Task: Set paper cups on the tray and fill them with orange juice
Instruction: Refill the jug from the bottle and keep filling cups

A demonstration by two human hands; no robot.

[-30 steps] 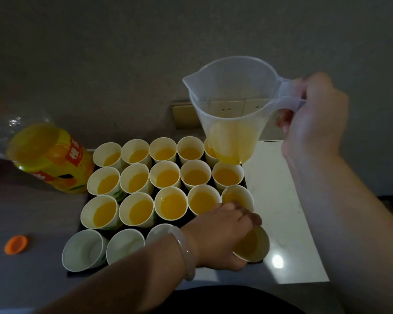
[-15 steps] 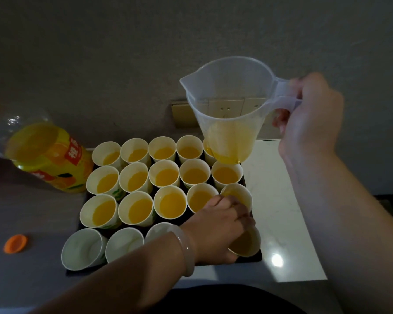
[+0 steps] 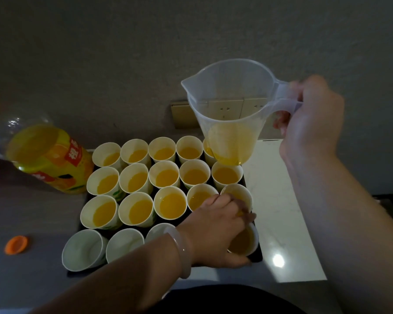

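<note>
A dark tray holds several white paper cups in rows. The three back rows hold orange juice, for example one cup. In the front row, the left cups are empty. My left hand, with a pale bangle on the wrist, grips a juice-filled cup at the tray's front right corner. My right hand holds a clear plastic jug by its handle, upright above the tray's back right, about a third full of juice.
A big orange juice bottle stands left of the tray, its orange cap lying on the grey counter. A white marble surface lies right of the tray. Wall sockets sit behind the jug.
My left hand has drawn the filled cup leftward from beyond the tray's edge onto its front right corner. The jug has stayed upright, shifting only slightly.
</note>
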